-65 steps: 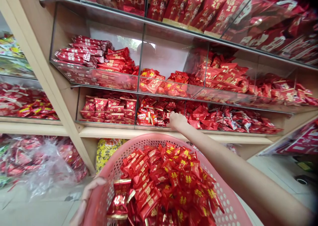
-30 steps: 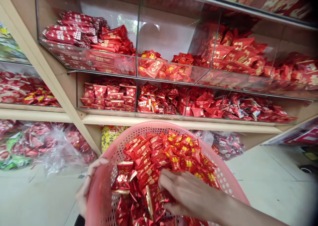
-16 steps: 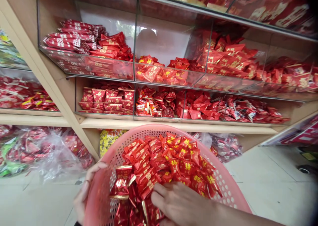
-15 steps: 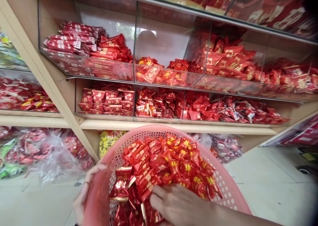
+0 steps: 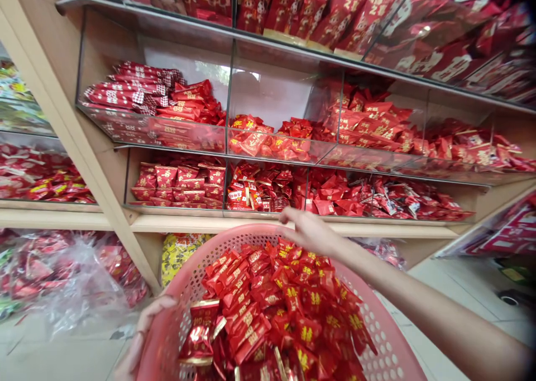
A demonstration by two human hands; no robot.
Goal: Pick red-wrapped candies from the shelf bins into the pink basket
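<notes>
My left hand (image 5: 142,332) grips the left rim of a pink perforated basket (image 5: 234,237) heaped with red and gold wrapped candies (image 5: 285,303). My right hand (image 5: 307,231) is stretched out over the basket's far rim. It sits at the front edge of the lower shelf's middle glass bin of red candies (image 5: 259,188). Its fingers curl downward and away from me, and what they enclose is hidden. The basket's near edge is cut off by the frame.
Glass-fronted bins of red packets fill the shelves: flat packs (image 5: 180,182) lower left, loose wrappers (image 5: 377,199) lower right, more bins (image 5: 268,138) above. A slanted wooden upright (image 5: 75,141) stands left. Clear bags of sweets (image 5: 62,275) and a yellow bag (image 5: 180,249) lie below.
My right hand has left the candies in the basket and risen forward to the lower shelf's front edge. My left hand still holds the rim. The view has tilted up a little.
</notes>
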